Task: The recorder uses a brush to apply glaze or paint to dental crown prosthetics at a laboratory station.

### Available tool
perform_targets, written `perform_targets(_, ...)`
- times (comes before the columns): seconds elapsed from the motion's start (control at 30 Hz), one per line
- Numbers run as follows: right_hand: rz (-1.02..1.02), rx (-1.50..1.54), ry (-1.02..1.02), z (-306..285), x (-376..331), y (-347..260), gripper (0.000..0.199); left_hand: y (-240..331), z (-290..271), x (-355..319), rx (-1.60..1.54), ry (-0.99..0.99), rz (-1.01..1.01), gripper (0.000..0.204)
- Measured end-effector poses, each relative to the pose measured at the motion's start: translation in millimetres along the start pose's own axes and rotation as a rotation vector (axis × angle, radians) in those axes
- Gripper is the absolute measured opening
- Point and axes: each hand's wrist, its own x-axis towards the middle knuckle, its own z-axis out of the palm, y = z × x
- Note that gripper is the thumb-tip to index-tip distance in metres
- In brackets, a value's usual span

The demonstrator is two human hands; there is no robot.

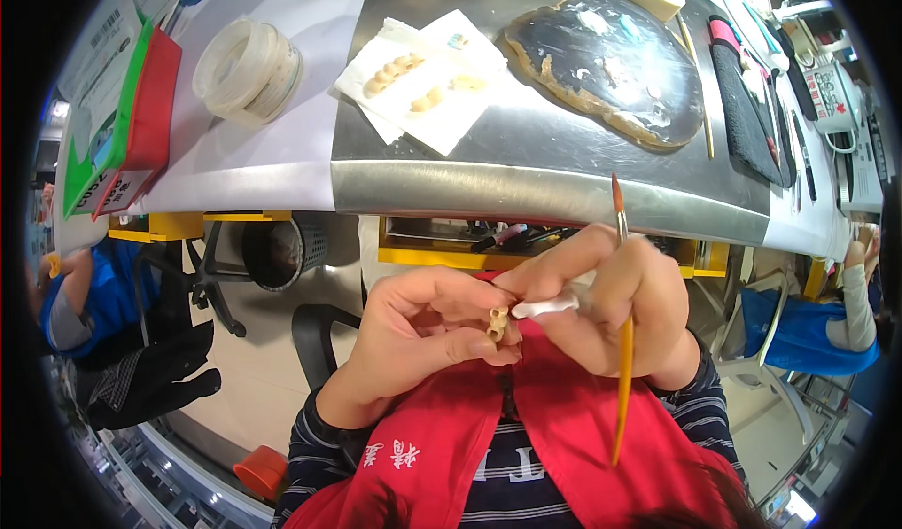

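In front of my chest, my left hand [413,327] pinches a small beige dental bridge [497,323] between thumb and fingers. My right hand [615,303] is close beside it, its fingers closed on a wad of white tissue [545,306] whose tip is by the bridge. The same hand also carries a paintbrush [625,388] with a yellow handle, bristles pointing up. Beyond my hands, more tooth-coloured dental pieces [395,72] lie on folded white paper [460,120] on the metal tabletop. Right of the paper is a dark stone palette [625,83] smeared with white and pale blue.
A clear plastic jar [246,70] stands left on the white surface, near a red and green bin [132,125]. Tools lie on a black pouch [742,106] at right. Below the table's metal edge [545,186] is an open yellow drawer [404,255]. Other people sit on both sides.
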Motion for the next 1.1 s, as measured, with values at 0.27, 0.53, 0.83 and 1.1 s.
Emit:
perform_targets(0.27,0.124,0.18,0.031,1,-2,3,0.039,-2,-1,1,-0.104,-0.013,0.019,0.028)
perform_targets(0.53,-0.04,0.082,-0.031,1,2,2,0.039,-7,0,2,0.035,-0.002,0.094,0.028)
perform_targets(0.83,-0.08,-0.062,-0.129,-3,7,-4,0.033,-9,-1,1,0.16,-0.025,0.182,0.026)
perform_targets(1.1,-0.027,-0.035,-0.237,-10,9,-5,0.023,-14,-4,2,0.061,-0.049,0.139,0.025)
